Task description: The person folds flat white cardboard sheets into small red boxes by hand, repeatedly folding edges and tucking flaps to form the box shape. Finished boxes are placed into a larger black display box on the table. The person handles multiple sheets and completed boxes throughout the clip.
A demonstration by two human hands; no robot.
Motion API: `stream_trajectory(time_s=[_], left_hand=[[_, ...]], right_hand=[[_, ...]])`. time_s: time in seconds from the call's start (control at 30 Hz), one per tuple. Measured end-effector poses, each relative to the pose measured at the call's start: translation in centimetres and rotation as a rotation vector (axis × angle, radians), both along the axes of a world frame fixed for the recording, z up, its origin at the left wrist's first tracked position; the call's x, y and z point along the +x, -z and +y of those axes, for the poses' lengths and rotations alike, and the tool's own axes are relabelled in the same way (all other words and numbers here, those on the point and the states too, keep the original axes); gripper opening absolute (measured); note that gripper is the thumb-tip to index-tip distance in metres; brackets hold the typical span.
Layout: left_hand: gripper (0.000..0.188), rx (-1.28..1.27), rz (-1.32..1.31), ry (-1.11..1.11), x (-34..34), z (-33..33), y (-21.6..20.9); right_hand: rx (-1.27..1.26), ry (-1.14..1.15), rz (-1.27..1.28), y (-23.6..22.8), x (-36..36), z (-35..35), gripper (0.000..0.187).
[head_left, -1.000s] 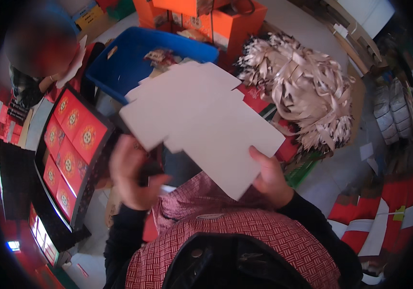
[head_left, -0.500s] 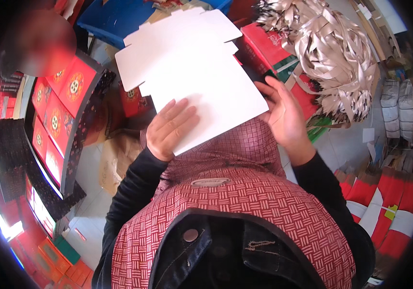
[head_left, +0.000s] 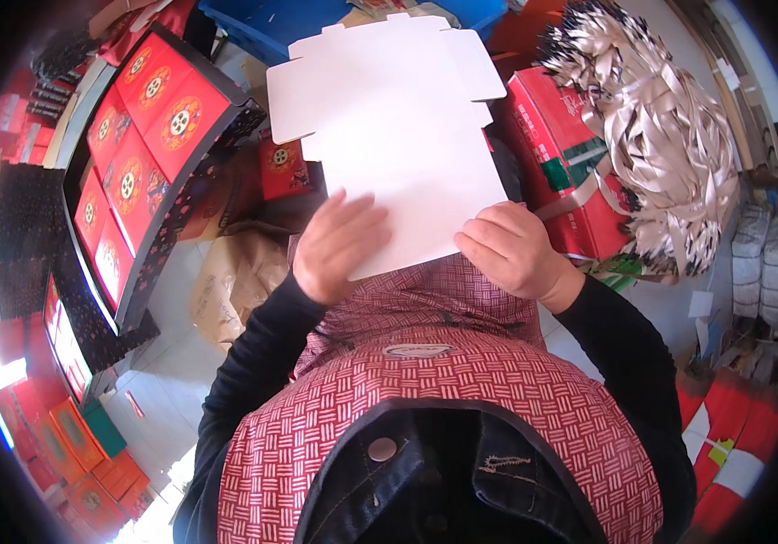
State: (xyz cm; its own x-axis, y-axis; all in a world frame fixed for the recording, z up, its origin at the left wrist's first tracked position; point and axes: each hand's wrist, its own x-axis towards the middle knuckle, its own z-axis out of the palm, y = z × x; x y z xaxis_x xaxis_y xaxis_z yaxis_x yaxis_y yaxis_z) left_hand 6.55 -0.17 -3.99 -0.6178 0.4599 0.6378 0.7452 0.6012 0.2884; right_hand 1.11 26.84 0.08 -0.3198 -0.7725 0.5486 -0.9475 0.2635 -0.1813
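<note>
A white die-cut cardboard box blank (head_left: 398,136), flat and with notched tabs along its far part, lies tilted over my lap. My right hand (head_left: 518,254) is closed on its near right corner, fingers curled over the edge. At the near left edge is my left hand (head_left: 342,247), somewhat smeared by motion. Its fingers are stretched out over the blank, pinching nothing. Whatever supports the far part of the blank is hidden under it.
Red boxes with round emblems (head_left: 126,186) fill a dark tray on the left. On the right, a heap of beige ribbons (head_left: 652,136) lies by a red carton (head_left: 543,127). A blue bin (head_left: 257,27) stands beyond the blank, and brown paper (head_left: 237,281) lies on the floor.
My right hand has gone from open beside the blank to gripping its near right corner. The blank is turned slightly. The whole view has shifted, and a blurred shape at upper left is gone.
</note>
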Motion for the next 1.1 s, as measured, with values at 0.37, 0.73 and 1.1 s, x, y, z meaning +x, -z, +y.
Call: stream_trajectory(time_s=[0.37,0.73,1.1], left_hand=[[0.034,-0.134,-0.067,-0.122,3.1,3.4,-0.1],[0.019,-0.010,-0.420,-0.196,1.6,4.9,-0.8],[0.008,-0.011,-0.848,-0.320,-1.7,4.4,-2.5]], right_hand=[[0.020,0.003,-0.043,2.6,0.2,0.2,0.013],[0.015,0.045,-0.191,2.1,-0.5,2.3,0.012],[0.202,0.165,-0.691,0.4,-3.4,1.2,0.010]])
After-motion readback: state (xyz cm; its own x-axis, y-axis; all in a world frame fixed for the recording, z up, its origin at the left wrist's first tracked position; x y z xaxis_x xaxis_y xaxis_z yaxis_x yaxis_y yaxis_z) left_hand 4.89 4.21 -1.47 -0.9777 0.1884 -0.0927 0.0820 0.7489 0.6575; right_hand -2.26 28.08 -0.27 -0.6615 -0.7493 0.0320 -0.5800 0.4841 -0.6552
